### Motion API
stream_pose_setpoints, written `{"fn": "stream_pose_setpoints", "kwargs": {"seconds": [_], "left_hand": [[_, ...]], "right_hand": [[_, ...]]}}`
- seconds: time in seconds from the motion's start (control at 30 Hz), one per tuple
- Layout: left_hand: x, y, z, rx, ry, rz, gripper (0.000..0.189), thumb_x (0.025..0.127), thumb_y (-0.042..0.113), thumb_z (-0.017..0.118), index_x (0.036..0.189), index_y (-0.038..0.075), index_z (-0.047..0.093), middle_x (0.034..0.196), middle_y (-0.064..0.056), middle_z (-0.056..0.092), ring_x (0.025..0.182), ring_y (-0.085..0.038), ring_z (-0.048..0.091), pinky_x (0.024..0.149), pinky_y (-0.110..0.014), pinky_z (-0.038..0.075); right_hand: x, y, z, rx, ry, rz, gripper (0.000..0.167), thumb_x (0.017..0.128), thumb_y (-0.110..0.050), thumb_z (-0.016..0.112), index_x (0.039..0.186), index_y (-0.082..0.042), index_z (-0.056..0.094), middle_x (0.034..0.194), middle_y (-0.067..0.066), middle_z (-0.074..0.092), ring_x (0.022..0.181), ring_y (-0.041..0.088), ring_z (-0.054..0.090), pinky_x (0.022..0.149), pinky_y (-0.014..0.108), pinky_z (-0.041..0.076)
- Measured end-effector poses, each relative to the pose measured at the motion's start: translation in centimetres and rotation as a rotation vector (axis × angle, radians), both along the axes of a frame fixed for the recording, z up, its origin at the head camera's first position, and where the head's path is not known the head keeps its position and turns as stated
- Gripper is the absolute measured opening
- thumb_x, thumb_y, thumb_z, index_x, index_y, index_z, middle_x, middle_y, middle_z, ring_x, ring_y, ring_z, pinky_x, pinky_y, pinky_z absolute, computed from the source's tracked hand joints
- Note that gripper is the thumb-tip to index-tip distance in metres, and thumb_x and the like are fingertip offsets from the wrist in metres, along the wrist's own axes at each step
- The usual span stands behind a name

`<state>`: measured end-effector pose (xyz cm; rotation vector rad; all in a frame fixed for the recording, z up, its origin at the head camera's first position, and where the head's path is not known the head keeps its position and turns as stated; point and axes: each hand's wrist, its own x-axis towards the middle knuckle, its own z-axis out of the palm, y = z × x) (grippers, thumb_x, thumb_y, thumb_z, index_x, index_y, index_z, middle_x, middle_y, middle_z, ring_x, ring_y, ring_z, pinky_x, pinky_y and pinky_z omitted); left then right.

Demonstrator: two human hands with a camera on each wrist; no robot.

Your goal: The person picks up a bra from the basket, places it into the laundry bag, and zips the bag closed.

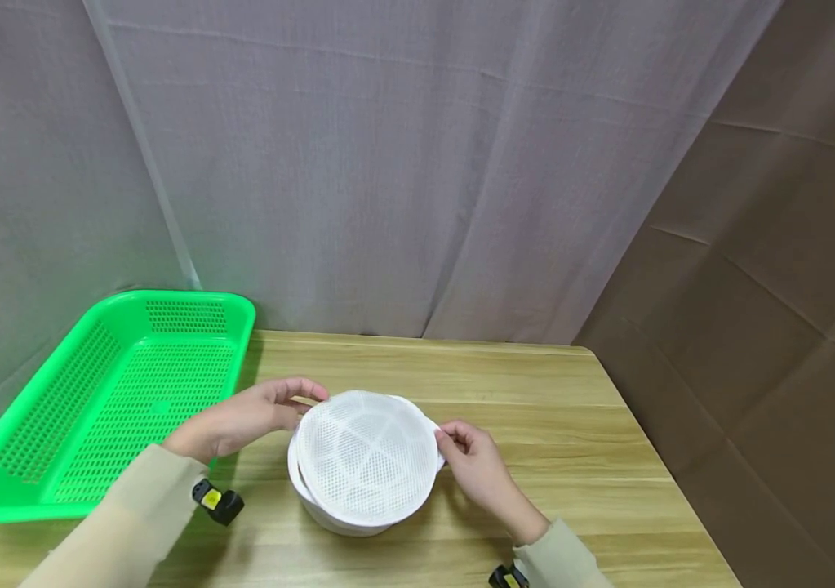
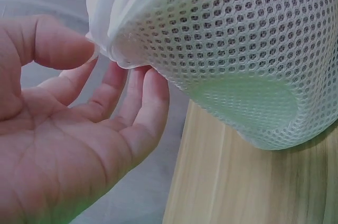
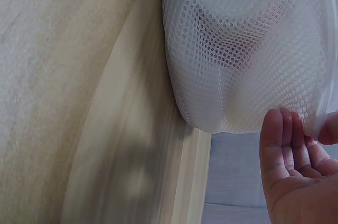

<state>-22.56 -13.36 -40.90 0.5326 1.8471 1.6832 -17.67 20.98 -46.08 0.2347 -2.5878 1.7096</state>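
A round white mesh laundry bag (image 1: 369, 457) stands on the wooden table in front of me, its flat mesh lid facing up. Thumb and fingertips of my left hand (image 1: 259, 415) pinch its rim at the upper left. On the opposite side, my right hand (image 1: 477, 469) grips the edge of the bag between thumb and fingers. The left wrist view shows the mesh side wall (image 2: 243, 34) sloping down to the table, with a pale green round patch showing through. In the right wrist view the mesh wall (image 3: 227, 60) bulges and folds.
A green plastic basket (image 1: 244, 327) with slotted sides is at the left of the wooden table (image 1: 557, 400), close to my left forearm. Grey cloth (image 1: 358, 163) hangs behind the table, and brown cloth (image 1: 777, 286) hangs along the right side.
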Motion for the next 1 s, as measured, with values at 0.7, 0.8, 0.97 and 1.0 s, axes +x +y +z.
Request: {"fn": "stream_pose_setpoints", "kwargs": {"seconds": [0.7, 0.8, 0.97, 1.0], "left_hand": [[-0.6, 2.4, -0.3, -0.202, 0.040, 0.165, 0.058, 0.092, 0.035, 0.066, 0.136, 0.002, 0.045, 0.112, -0.012, 0.062, 0.100, -0.022, 0.060, 0.092, -0.042, 0.046], [-0.6, 2.6, -0.4, -0.208, 0.033, 0.161, 0.055, 0.092, 0.033, 0.065, 0.134, 0.002, 0.047, 0.110, -0.011, 0.063, 0.099, -0.022, 0.060, 0.092, -0.042, 0.046], [-0.5, 2.8, -0.4, -0.199, 0.031, 0.155, 0.049, 0.093, 0.028, 0.065, 0.132, 0.003, 0.050, 0.107, -0.011, 0.063, 0.096, -0.021, 0.061, 0.087, -0.038, 0.048], [-0.5, 2.9, -0.4, -0.198, 0.032, 0.158, 0.048, 0.093, 0.026, 0.065, 0.132, 0.003, 0.051, 0.107, -0.011, 0.063, 0.095, -0.021, 0.061, 0.086, -0.037, 0.048]], "right_hand": [[0.1, 0.0, 0.1, -0.008, -0.017, 0.018, 0.017, 0.099, -0.013, 0.055, 0.098, -0.001, 0.066, 0.082, 0.007, 0.066, 0.071, 0.020, 0.065, 0.069, 0.045, 0.055], [0.2, 0.0, 0.1, -0.009, -0.018, 0.021, 0.016, 0.099, -0.013, 0.055, 0.098, -0.001, 0.067, 0.082, 0.006, 0.066, 0.071, 0.020, 0.065, 0.069, 0.045, 0.055], [0.2, 0.1, 0.2, -0.004, -0.013, 0.024, 0.016, 0.099, -0.013, 0.055, 0.097, -0.002, 0.067, 0.081, 0.006, 0.066, 0.070, 0.019, 0.065, 0.068, 0.044, 0.055], [0.2, 0.1, 0.2, -0.003, -0.012, 0.023, 0.016, 0.099, -0.013, 0.055, 0.097, -0.002, 0.067, 0.081, 0.006, 0.066, 0.070, 0.019, 0.065, 0.067, 0.044, 0.055]]}}
